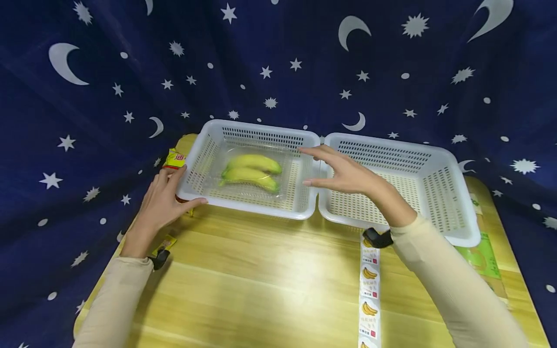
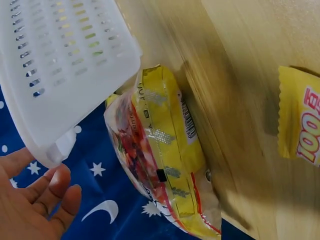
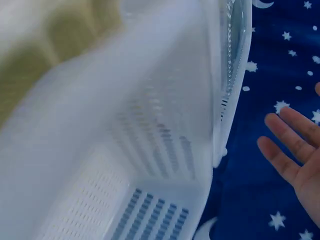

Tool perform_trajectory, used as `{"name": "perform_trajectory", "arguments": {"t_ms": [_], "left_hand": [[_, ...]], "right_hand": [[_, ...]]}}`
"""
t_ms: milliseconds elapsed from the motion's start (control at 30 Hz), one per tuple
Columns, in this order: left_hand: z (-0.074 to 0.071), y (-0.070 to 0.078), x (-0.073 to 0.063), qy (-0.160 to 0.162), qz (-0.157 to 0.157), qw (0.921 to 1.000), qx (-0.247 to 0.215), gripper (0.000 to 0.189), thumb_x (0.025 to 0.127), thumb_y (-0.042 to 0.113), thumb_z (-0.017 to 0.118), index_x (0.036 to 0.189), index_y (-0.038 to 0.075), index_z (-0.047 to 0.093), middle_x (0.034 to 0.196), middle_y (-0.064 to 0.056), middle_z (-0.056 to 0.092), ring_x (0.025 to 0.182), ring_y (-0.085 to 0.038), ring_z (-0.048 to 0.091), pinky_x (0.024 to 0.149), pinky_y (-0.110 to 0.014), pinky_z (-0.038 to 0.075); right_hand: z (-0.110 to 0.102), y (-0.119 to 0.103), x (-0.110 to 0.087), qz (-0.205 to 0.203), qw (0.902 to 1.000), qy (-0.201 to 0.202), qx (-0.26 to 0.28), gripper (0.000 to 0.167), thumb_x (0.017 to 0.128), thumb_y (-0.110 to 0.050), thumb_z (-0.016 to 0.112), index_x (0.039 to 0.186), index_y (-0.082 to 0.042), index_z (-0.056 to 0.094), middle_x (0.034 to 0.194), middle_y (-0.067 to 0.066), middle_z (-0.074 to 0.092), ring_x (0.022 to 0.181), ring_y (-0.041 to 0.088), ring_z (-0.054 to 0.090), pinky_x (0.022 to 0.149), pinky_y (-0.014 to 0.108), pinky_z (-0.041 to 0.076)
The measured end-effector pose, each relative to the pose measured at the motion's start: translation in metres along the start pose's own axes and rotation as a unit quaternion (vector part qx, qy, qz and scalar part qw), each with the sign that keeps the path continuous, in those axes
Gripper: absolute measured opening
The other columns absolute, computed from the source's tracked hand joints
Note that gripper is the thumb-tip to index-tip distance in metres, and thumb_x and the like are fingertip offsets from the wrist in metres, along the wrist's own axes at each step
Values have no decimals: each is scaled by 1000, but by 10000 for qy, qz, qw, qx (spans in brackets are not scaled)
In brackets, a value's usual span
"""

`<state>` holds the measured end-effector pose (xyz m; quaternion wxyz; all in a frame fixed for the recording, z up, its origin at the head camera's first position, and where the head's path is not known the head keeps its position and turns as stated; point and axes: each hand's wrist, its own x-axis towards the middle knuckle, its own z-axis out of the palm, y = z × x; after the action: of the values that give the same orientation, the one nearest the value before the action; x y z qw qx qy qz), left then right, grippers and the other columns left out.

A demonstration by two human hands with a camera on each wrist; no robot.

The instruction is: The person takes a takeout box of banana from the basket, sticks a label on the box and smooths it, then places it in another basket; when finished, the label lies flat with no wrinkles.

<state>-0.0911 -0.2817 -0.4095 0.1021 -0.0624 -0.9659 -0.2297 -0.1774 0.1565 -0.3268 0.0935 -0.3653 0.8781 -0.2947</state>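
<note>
A clear plastic box (image 1: 285, 181) with bananas (image 1: 250, 175) inside lies in the left white plastic basket (image 1: 256, 209). Against that basket's near left corner is my left hand (image 1: 158, 200), with the thumb along the front rim and the fingers at the left side. In the left wrist view, fingertips of the left hand (image 2: 50, 195) meet the lip of the basket (image 2: 75, 95). Over the same basket's right end, my right hand (image 1: 344, 169) spreads its thumb and fingers and holds nothing. The right wrist view shows the right hand (image 3: 295, 145) beside blurred basket walls (image 3: 170, 110).
A second white basket (image 1: 444, 203) stands to the right. A strip of banana labels (image 1: 370, 290) runs down the wooden table (image 1: 261, 280). Yellow snack bags (image 2: 170, 145) and a small yellow packet (image 2: 302, 117) lie at the left. A green package (image 1: 483, 256) is at the right.
</note>
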Motion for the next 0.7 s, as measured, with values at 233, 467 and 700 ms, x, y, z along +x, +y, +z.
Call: {"name": "perform_trajectory", "arguments": {"t_ms": [233, 467, 700], "left_hand": [[2, -2, 2, -24, 106, 9999, 95, 98, 68, 50, 86, 146, 6, 44, 128, -19, 42, 109, -38, 44, 87, -53, 39], [2, 1, 1, -23, 75, 9999, 90, 98, 67, 50, 86, 144, 5, 46, 125, -19, 43, 108, -39, 41, 86, -50, 33], [1, 1, -1, 20, 48, 9999, 143, 96, 66, 50, 87, 141, 3, 49, 125, -18, 43, 107, -37, 40, 84, -47, 32]], "right_hand": [[12, 21, 67, 165, 9984, -503, 211, 76, 87, -39, 74, 152, -23, 38, 153, 7, 40, 129, 32, 49, 107, 53, 40], [24, 42, 98, 352, 9969, -707, 58, 80, 86, -42, 74, 152, -19, 36, 155, 9, 38, 142, 31, 32, 116, 54, 29], [36, 54, 113, 131, 9956, -912, 155, 79, 87, -36, 74, 153, -19, 35, 157, 9, 35, 144, 33, 31, 117, 52, 28]]}}
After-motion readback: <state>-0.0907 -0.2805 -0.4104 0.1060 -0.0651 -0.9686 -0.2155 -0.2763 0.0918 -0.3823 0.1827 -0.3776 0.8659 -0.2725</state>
